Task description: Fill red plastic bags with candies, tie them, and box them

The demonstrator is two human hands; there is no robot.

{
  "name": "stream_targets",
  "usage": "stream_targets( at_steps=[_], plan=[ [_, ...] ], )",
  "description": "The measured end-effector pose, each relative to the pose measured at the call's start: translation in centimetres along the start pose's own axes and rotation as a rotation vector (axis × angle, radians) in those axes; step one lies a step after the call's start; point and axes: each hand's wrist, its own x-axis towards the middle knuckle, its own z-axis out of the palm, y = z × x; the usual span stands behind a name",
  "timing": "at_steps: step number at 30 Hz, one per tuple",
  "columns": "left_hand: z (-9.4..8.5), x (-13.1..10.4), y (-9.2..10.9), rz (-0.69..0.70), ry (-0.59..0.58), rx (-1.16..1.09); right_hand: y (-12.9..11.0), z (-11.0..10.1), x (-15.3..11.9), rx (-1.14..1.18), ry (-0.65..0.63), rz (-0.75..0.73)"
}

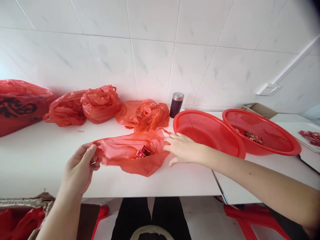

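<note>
A thin red plastic bag (120, 150) lies stretched on the white table in front of me. Through its open mouth, small patterned red and dark packets (143, 152) show. My left hand (83, 161) pinches the bag's left end between thumb and fingers. At the right end, my right hand (181, 147) reaches over with its fingers apart, the fingertips against the bag's edge. Just beyond that hand stands a red perforated basket (200, 125) with nothing visible in it.
A second red basket (272, 133) at the right holds small patterned pieces. Knotted red bags (100, 103) line the wall, beside a dark cup with a silver lid (176, 105). An open carton (260, 110) is at the back right. Red stools (252, 220) stand below the table.
</note>
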Motion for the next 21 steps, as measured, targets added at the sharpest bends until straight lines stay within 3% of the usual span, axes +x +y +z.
stream_targets(
  at_steps=[3, 5, 8, 11, 13, 16, 21],
  plan=[
    [-1.2, 0.9, 0.9, -0.011, 0.016, -0.019, 0.4, -1.4, -1.1, -0.169, 0.055, 0.062],
    [-1.0, 1.5, 2.2, 0.044, 0.032, -0.049, 0.1, -3.5, -1.3, -0.233, 0.128, 0.123],
    [0.5, 1.8, 4.9, 0.227, 0.010, -0.132, -0.9, -7.2, -1.2, -0.274, 0.326, 0.167],
    [3.2, 2.0, 7.3, 0.345, -0.072, -0.120, -2.0, -9.8, -0.7, -0.234, 0.292, 0.065],
    [4.9, 2.7, 8.2, 0.261, -0.179, -0.041, -2.5, -10.7, -0.3, -0.203, 0.216, 0.033],
    [6.1, 5.0, 8.6, 0.055, -0.309, 0.059, -3.0, -11.8, 0.1, -0.188, 0.243, 0.055],
    [4.4, 8.7, 9.1, -0.060, -0.465, 0.364, -3.2, -13.0, -0.9, -0.287, 0.072, -0.007]
  ],
)
